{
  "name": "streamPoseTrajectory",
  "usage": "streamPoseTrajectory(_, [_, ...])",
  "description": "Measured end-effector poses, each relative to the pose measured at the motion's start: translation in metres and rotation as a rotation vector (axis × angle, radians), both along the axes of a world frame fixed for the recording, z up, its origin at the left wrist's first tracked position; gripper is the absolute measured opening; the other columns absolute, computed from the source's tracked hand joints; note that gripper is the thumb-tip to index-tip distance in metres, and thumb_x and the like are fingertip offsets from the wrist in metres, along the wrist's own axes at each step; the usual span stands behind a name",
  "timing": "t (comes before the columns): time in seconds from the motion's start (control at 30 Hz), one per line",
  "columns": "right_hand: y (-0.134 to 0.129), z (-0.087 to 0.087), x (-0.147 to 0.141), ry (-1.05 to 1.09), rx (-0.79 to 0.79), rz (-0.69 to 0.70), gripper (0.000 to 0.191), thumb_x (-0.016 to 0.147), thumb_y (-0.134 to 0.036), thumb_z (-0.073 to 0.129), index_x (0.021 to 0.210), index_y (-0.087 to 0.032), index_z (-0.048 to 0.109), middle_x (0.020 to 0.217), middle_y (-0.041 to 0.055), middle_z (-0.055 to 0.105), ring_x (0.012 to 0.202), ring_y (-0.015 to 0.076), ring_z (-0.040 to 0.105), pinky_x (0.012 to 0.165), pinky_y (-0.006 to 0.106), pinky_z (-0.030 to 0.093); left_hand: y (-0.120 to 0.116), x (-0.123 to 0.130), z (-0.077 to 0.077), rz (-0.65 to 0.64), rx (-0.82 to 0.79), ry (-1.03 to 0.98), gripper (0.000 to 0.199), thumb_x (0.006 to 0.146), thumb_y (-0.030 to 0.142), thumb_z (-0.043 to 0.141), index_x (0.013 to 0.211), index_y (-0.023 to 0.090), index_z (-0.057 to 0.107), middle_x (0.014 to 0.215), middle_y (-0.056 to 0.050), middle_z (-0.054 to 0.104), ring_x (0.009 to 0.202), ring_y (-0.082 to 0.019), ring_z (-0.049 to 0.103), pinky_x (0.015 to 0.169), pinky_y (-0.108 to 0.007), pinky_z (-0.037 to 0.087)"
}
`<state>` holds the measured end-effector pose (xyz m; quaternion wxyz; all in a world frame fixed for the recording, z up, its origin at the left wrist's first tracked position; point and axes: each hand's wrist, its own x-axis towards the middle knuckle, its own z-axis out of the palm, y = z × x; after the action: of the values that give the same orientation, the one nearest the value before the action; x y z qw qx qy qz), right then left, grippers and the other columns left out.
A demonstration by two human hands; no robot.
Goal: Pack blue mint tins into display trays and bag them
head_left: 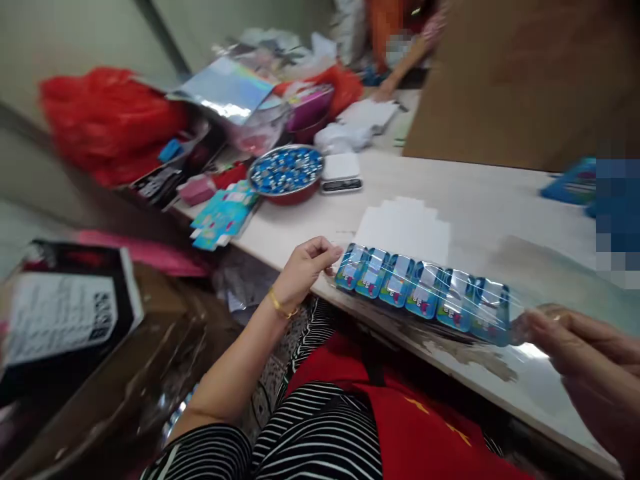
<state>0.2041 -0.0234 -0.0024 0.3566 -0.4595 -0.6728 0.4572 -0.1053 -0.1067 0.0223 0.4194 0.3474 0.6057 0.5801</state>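
A clear plastic strip of blue packs (420,290), several in a row, stretches between my two hands above the table's front edge. My left hand (307,267) pinches its left end between thumb and fingers; a gold bracelet circles that wrist. At the right end, my right hand (585,347) grips the clear plastic, its fingers partly blurred. Just behind the strip lies a flat stack of white cut-out card (405,230).
A bowl of small blue-wrapped pieces (287,175) stands beside a white scale (341,173). Flat turquoise cartons (225,213) lie at the table's left edge. Red bags (110,120) pile up behind. A cardboard sheet (500,87) stands at the back right, near another person's arm (407,63).
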Motion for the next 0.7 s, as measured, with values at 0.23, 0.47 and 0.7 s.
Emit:
streamPoseTrajectory(0.23, [-0.037,0.048,-0.126,0.003,-0.201,0.764,0.033,0.079,-0.051,0.058,0.058,-0.025,0.058,0.06,0.0022,0.052,0.056,0.0159,0.046,0.049,0.029,0.034,-0.212,0.013,0.034,0.74,-0.12,0.02,0.028,0.072,0.034,0.069,0.062,0.017,0.051,0.054,0.005,0.048,0.053,-0.007,0.042,0.053,-0.02,0.035])
streamPoseTrajectory(0.47, [-0.168,-0.054,-0.235,-0.115,-0.307,1.31,0.035,0.08,-0.042,0.056,0.054,-0.019,0.061,0.059,0.001,0.062,0.062,0.0146,0.055,0.063,0.026,0.04,-0.386,0.066,-0.058,1.318,-0.295,0.041,0.039,0.067,0.05,0.069,0.057,0.017,0.05,0.053,0.005,0.046,0.054,-0.008,0.04,0.056,-0.021,0.035])
streamPoseTrajectory(0.7, [-0.339,-0.187,-0.28,-0.784,-0.644,1.389,0.037,0.082,-0.023,0.06,0.046,-0.016,0.05,0.052,-0.0031,0.059,0.046,0.0083,0.052,0.05,0.02,0.037,-0.523,0.098,-0.214,1.667,-0.503,-0.341,0.055,0.044,0.067,0.07,0.05,0.017,0.047,0.046,0.005,0.046,0.044,-0.007,0.038,0.045,-0.021,0.028])
